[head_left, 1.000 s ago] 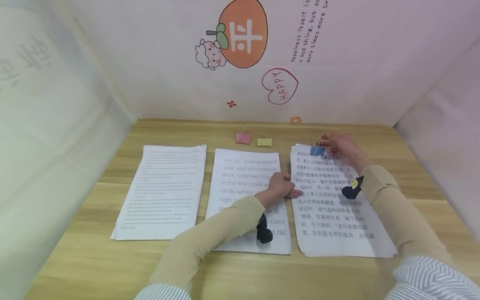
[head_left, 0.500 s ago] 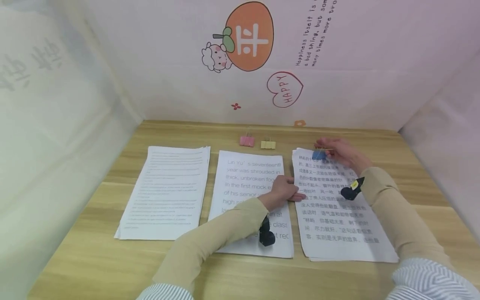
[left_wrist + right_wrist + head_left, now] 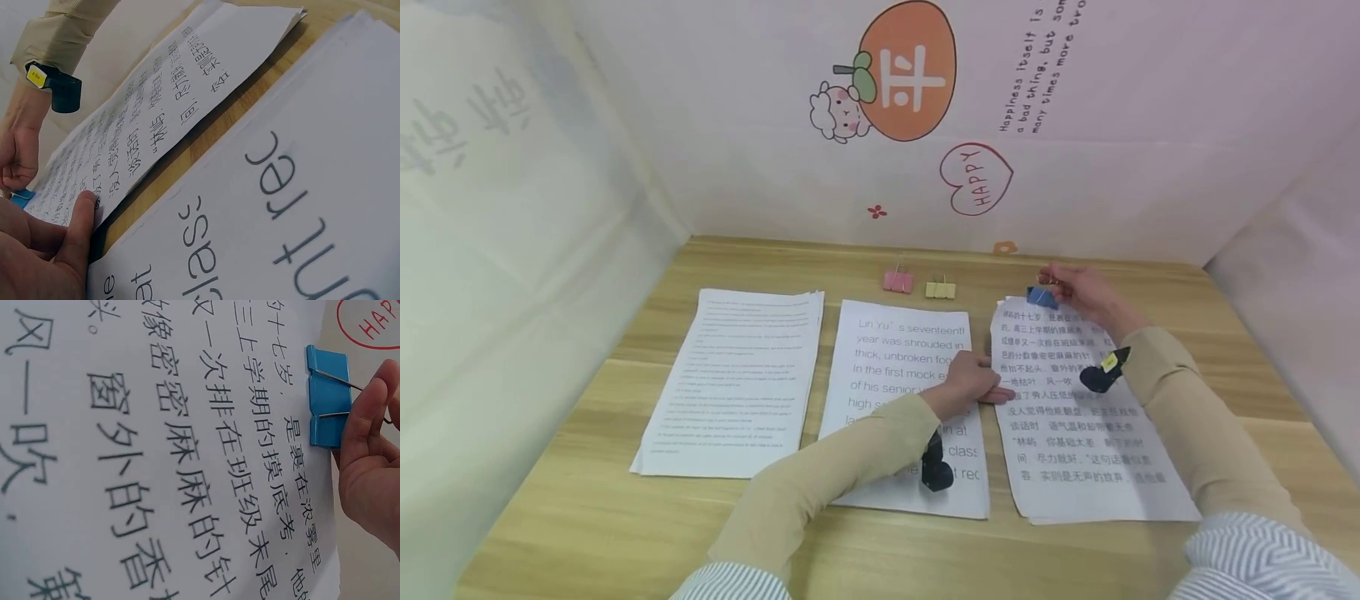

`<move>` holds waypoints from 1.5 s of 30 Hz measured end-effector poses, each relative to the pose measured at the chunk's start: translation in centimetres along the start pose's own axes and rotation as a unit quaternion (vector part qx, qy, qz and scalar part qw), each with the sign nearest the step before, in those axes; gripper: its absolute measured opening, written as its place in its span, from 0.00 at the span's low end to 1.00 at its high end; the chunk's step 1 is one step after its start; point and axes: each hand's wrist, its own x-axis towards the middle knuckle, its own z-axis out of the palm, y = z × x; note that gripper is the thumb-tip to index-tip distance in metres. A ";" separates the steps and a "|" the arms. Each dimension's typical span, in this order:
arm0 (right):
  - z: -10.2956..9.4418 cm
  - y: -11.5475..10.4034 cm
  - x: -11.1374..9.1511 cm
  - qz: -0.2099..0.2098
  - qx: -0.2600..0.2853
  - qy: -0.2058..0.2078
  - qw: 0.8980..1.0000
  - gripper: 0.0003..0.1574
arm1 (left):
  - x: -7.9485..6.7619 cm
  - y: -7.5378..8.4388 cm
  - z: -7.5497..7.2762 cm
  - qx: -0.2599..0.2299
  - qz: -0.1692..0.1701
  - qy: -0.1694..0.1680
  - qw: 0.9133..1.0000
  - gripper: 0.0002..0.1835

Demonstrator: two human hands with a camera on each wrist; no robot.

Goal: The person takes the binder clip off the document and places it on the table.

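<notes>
My right hand [image 3: 1092, 293] pinches the wire handles of a blue binder clip [image 3: 329, 399] at the far edge of the right-hand paper stack [image 3: 1090, 450]. In the right wrist view the clip's rim overlaps the top sheet, beside the first line of large Chinese print. Along the stack's left edge, my left hand [image 3: 967, 383] holds the paper. Its thumb [image 3: 80, 222] lies straight on the top sheet, while its other fingertips are hidden at the edge. The left forearm crosses over the middle paper stack [image 3: 902, 333], printed in large English.
A third paper stack [image 3: 730, 383] with small print lies at the left. Behind the middle stack stand a pink binder clip [image 3: 898, 281] and a yellow binder clip [image 3: 940, 289]. White printed cloth walls [image 3: 737, 167] enclose the wooden table [image 3: 587, 433] at the back and sides.
My right hand has shifted the blue binder clip slightly outward toward the stack's far edge, and the clip now tilts. The left hand keeps its place; the head view has shifted a little.
</notes>
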 end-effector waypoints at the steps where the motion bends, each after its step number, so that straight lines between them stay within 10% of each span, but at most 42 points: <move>1: 0.1 -0.2 0.1 -0.004 0.001 0.006 1.000 0.19 | 0.0 0.0 0.0 0.004 -0.001 0.002 1.000 0.26; 10: 0.6 -1.2 1.7 -0.025 -0.027 0.066 0.997 0.14 | 0.4 -0.1 -0.1 0.022 -0.003 0.002 1.000 0.24; 17: 1.0 0.0 3.7 0.017 -0.182 0.076 0.980 0.44 | 0.5 -0.3 0.1 0.004 0.007 -0.005 1.000 0.26; 45: 1.8 0.4 4.6 0.031 -0.108 0.084 0.990 0.22 | -0.1 0.4 1.1 0.074 0.033 0.061 0.995 0.15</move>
